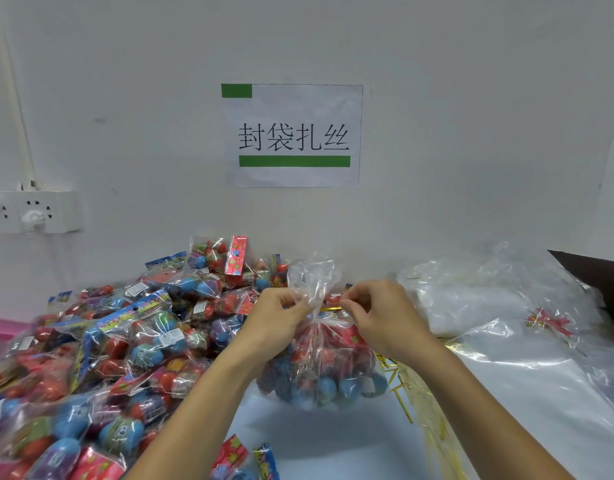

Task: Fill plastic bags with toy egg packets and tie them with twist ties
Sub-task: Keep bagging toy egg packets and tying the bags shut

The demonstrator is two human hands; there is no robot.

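A clear plastic bag (pixel 321 368) filled with red and blue toy egg packets stands on the table in front of me, its top gathered into a neck. My left hand (pixel 276 317) pinches the neck from the left. My right hand (pixel 381 315) pinches a gold twist tie (pixel 330 309) that lies across the neck on the right side. The bag's loose mouth fans out above both hands.
A large heap of toy egg packets (pixel 118 344) covers the table's left half. Gold twist ties (pixel 413 393) lie loose to the right of the bag, with a stack of empty clear bags (pixel 489 306) beyond. A wall with a sign (pixel 291 135) stands close behind.
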